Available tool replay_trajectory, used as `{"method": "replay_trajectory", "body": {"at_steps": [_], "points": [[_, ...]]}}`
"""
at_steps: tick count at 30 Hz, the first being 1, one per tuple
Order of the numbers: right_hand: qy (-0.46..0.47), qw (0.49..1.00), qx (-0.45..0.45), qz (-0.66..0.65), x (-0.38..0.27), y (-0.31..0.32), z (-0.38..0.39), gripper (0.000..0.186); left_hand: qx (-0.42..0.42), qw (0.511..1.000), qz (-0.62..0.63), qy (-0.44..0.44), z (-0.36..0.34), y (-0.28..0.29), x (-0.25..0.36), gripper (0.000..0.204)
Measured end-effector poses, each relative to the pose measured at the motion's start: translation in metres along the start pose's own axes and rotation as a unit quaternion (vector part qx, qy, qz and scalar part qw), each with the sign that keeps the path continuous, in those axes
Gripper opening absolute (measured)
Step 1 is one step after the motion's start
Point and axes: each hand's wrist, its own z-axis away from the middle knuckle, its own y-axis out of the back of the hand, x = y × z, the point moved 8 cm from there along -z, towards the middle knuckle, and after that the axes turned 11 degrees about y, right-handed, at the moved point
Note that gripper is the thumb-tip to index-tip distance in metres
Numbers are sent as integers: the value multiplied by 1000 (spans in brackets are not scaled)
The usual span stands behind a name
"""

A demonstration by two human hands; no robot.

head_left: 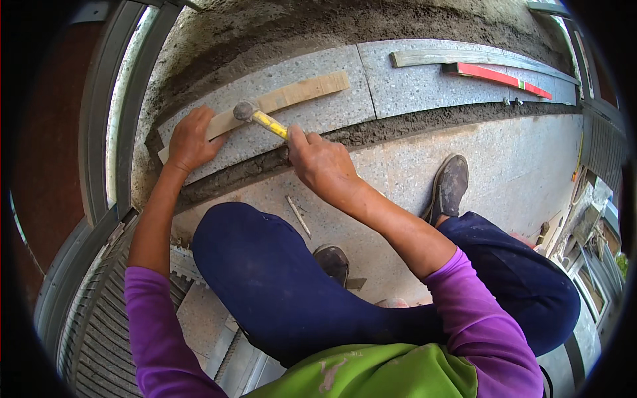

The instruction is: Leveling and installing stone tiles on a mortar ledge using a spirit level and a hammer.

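Observation:
My left hand [192,140] is closed round the left part of a wooden board [305,91] that lies along a grey speckled stone slab [335,63]. In my right hand [323,162] is the yellow handle of a hammer [269,124]. The hammer's grey head is over the board, just right of my left hand; whether it touches the wood I cannot tell. Part of the board is covered by the hammer head and my left fingers.
On the right slab lie a grey metal straightedge [478,57] and a red spirit level [497,76]. Dark mortar [424,127] fills a gap before the paved floor [524,149]. A thin stick [298,216] lies near my left shoe [332,262]. Metal frames [99,113] stand at the left.

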Motion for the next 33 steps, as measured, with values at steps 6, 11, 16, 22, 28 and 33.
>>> {"method": "replay_trajectory", "body": {"at_steps": [6,11,16,22,28,33], "points": [[1,1000,8,-14,-5,-1,0,22,44,999,0,-16,1,5,-3,46],[-4,999,31,-9,-7,5,5,18,5,1000,14,10,6,0,-2,45],[-13,1000,12,-1,-8,5,20,24,39,999,21,-20,29,-7,10,41],[6,1000,-7,-7,-11,-3,32,43,12,1000,20,3,40,-13,11,38],[9,1000,1,-3,-14,1,32,41,47,999,-6,-15,41,-10,8,42],[-9,1000,-30,5,-11,0,29,33,-1,1000,-6,16,36,-16,13,47]]}}
